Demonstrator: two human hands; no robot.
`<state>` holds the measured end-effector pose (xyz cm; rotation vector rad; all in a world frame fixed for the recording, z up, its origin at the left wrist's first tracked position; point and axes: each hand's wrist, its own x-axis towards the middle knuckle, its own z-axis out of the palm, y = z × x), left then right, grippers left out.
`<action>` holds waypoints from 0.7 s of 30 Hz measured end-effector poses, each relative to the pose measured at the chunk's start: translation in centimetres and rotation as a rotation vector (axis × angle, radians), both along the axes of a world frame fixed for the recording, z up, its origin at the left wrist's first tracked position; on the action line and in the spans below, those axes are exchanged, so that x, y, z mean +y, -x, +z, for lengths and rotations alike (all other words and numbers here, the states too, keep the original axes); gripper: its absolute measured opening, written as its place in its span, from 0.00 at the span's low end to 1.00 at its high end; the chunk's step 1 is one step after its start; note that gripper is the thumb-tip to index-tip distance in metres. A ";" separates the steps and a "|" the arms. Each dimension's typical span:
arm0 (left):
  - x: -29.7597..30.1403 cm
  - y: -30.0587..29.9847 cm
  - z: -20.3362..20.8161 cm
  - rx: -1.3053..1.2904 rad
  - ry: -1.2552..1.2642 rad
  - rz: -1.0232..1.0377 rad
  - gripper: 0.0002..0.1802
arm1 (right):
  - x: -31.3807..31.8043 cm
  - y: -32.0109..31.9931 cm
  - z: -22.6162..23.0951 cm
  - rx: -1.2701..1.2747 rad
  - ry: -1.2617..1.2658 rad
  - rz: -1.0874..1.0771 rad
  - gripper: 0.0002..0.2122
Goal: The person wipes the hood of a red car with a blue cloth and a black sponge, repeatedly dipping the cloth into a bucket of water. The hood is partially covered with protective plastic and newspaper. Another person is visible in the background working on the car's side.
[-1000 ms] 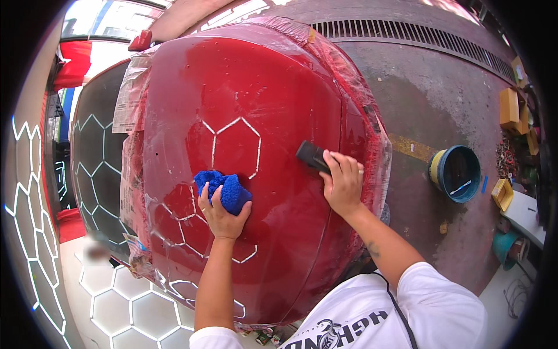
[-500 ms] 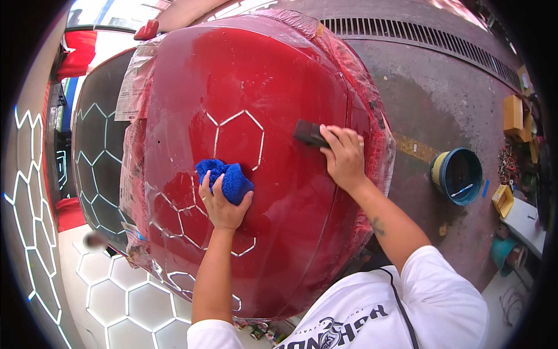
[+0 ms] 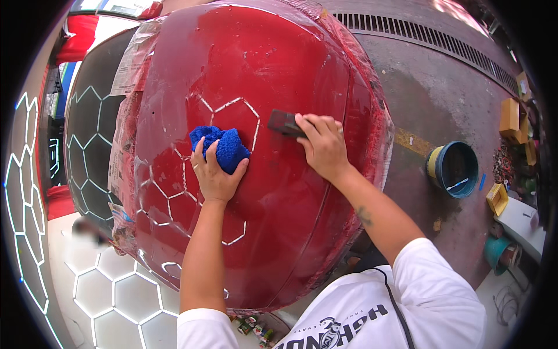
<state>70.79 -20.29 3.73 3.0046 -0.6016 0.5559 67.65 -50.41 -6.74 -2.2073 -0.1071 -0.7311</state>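
Concrete floor [image 3: 415,64] spreads right of the big curved car panel [image 3: 279,203] before you, glossy deep red with scattered droplets, hazier toward its left edge, and crossed by white hexagonal reflections [image 3: 257,131]. Masking paper [image 3: 135,61] lines that left edge. Your left hand [image 3: 215,175] has its grip curled around a bunched, fuzzy blue cloth [image 3: 231,148] against the panel; your right hand [image 3: 324,145] pinches the right end of a dark rectangular block [image 3: 282,122], right of the cloth on the red surface.

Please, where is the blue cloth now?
In the head view, the blue cloth is left of centre, gripped by the left hand over the red car panel, to the left of the black block in the right hand.
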 end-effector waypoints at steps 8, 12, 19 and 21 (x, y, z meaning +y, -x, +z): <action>-0.4 -0.9 -1.3 -0.072 0.005 -0.028 0.48 | 5.9 3.9 0.3 0.023 -0.020 -0.222 0.29; 0.3 -1.0 -1.8 -0.074 0.018 0.008 0.44 | 14.1 22.1 -1.1 0.061 -0.111 -0.048 0.33; -1.9 -1.8 -0.9 -0.102 0.041 0.073 0.43 | 7.8 9.4 0.4 -0.012 0.000 -0.227 0.28; -4.7 -2.2 -1.1 -0.122 0.048 0.036 0.40 | 5.6 4.7 0.4 0.055 -0.026 -0.425 0.27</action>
